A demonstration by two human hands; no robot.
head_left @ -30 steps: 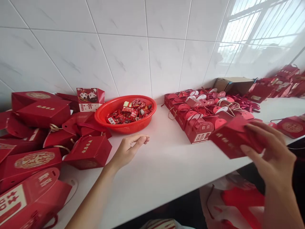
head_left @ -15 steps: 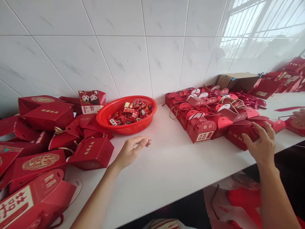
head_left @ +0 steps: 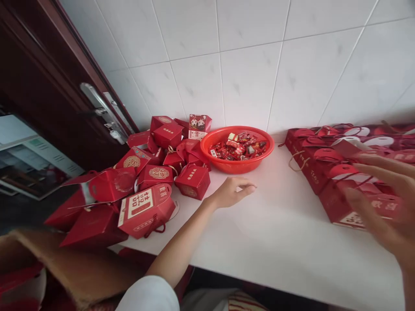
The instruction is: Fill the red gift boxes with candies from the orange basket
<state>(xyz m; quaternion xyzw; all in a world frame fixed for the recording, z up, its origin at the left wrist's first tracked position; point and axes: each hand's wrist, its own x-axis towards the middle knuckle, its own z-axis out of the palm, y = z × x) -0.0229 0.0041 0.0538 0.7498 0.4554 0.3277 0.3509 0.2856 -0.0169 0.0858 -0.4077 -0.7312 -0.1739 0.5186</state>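
My left hand (head_left: 231, 192) hovers over or rests on the white table (head_left: 272, 246), just in front of the red plastic basket (head_left: 238, 167). A gap shows between its thumb and loosely bent fingers, with nothing in it. Inside the basket lies a heap of small red-wrapped sweets (head_left: 238, 147). At the right edge, my right hand (head_left: 385, 203) is spread wide and slightly blurred. It is in front of the rows of red gift boxes (head_left: 324, 183) with rope handles and holds nothing visible; whether it touches a box I cannot tell.
A loose pile of red gift boxes (head_left: 147, 205) covers the table's left end. Behind them stands a dark door (head_left: 48, 56) with a metal handle (head_left: 102, 108). An open cardboard box (head_left: 78, 259) sits below at the lower left. White tiles (head_left: 246, 77) line the back wall.
The view has swung left, bringing in the door and cardboard box. My right hand has come away from the gift box at the front right. My left hand stays near the basket.
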